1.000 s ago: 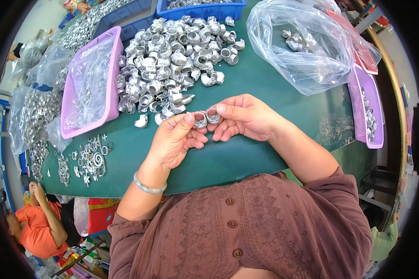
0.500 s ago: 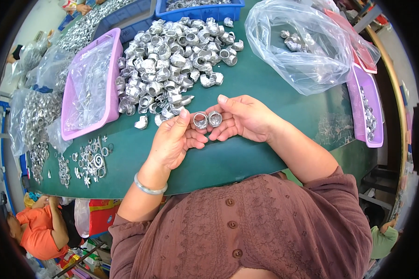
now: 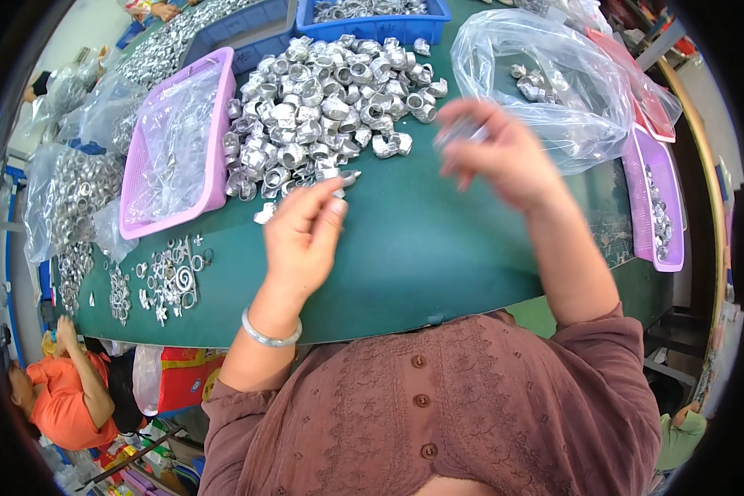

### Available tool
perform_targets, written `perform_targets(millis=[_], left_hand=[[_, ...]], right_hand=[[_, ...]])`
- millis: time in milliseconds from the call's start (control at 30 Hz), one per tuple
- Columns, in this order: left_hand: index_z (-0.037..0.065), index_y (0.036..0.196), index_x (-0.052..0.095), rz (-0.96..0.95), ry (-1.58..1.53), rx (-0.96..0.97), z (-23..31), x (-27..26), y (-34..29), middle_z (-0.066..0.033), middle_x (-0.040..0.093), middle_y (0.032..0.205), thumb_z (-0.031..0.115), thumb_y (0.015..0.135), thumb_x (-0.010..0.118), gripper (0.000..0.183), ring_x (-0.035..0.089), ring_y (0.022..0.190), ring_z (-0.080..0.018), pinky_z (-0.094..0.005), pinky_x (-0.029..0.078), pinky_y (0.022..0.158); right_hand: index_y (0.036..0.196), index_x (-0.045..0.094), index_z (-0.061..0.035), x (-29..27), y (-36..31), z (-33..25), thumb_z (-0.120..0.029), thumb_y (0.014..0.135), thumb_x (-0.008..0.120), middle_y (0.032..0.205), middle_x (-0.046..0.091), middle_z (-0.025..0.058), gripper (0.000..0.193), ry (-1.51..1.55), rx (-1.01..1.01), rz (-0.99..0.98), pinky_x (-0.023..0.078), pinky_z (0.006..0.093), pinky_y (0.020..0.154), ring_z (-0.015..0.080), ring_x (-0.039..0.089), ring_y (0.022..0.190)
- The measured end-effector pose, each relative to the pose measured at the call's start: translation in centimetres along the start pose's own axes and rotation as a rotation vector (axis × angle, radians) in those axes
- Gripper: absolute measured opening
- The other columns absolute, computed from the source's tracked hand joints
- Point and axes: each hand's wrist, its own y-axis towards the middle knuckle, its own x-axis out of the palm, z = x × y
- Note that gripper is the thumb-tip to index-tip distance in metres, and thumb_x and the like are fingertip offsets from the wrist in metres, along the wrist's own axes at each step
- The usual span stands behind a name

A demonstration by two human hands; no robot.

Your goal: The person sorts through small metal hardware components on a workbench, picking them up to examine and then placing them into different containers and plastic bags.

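A large heap of chunky silver metal rings (image 3: 322, 107) lies on the green table. My left hand (image 3: 299, 240) is at the heap's near edge, thumb and forefinger pinched, with a small bit of a silver ring (image 3: 339, 193) showing at the fingertips. My right hand (image 3: 504, 161) is raised over the table between the heap and a clear plastic bag (image 3: 546, 91). It is smeared by motion, its fingers curled around silver rings (image 3: 461, 132); how many cannot be made out. Several similar rings (image 3: 536, 85) lie inside the open bag.
A pink basket (image 3: 220, 136) lined with plastic stands left of the heap, blue trays (image 3: 372, 31) behind it. Flat silver pieces (image 3: 174, 277) lie at the left. At the right is a purple basket (image 3: 670, 215) holding more pieces. A person in orange (image 3: 73, 401) sits at lower left.
My hands have parted from holding two rings side by side. The right has moved right and up toward the bag with silver in it; the left has turned toward the heap.
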Motion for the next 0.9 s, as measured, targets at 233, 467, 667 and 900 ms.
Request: perform_targets(millis=[233, 467, 667, 900], left_hand=[[0.006, 0.097, 0.060, 0.166, 0.586, 0.240, 0.2, -0.7, 1.7, -0.0106, 0.051, 0.092, 0.017, 0.067, 0.069, 0.033, 0.049, 0.085, -0.0264, -0.0365, 0.039, 0.075], [0.007, 0.092, 0.061, 0.140, 0.762, 0.243, 0.9, 0.2, 2.8, -0.0085, 0.050, 0.088, 0.020, 0.065, 0.071, 0.032, 0.047, 0.083, -0.0273, -0.0360, 0.036, 0.075], [0.007, 0.085, 0.061, 0.152, 0.706, 0.348, -0.2, -0.6, 2.8, -0.0056, 0.051, 0.077, 0.008, 0.068, 0.065, 0.017, 0.049, 0.073, -0.0243, -0.0341, 0.039, 0.068], [0.007, 0.085, 0.059, 0.064, 0.391, 0.097, -0.2, -1.1, 1.8, -0.0073, 0.056, 0.078, -0.001, 0.072, 0.054, 0.016, 0.055, 0.074, -0.0282, -0.0344, 0.044, 0.064]], right_hand=[[0.105, 0.054, -0.0052, -12.2, 2.8, -2.4, -0.010, 0.071, 0.057, 0.099, 0.058, 0.0157, 0.034, -1.414, -0.150, 0.502, 0.043, 0.0379, 0.081, 0.0319, 0.055, 0.093], [0.096, 0.060, -0.0080, -3.1, 3.9, 0.4, -0.013, 0.072, 0.058, 0.093, 0.059, 0.0148, 0.025, -1.143, -0.611, 0.380, 0.045, 0.0403, 0.078, 0.0311, 0.055, 0.092], [0.092, 0.057, -0.0053, 5.3, 3.5, 5.0, -0.013, 0.071, 0.059, 0.090, 0.057, 0.0131, 0.022, -1.072, -0.408, -0.255, 0.046, 0.0402, 0.075, 0.0316, 0.056, 0.085], [0.091, 0.056, -0.0067, 6.1, 3.7, 6.1, -0.010, 0.071, 0.061, 0.085, 0.052, 0.0118, 0.021, -1.084, -0.413, -0.202, 0.046, 0.0395, 0.068, 0.0302, 0.055, 0.081]])
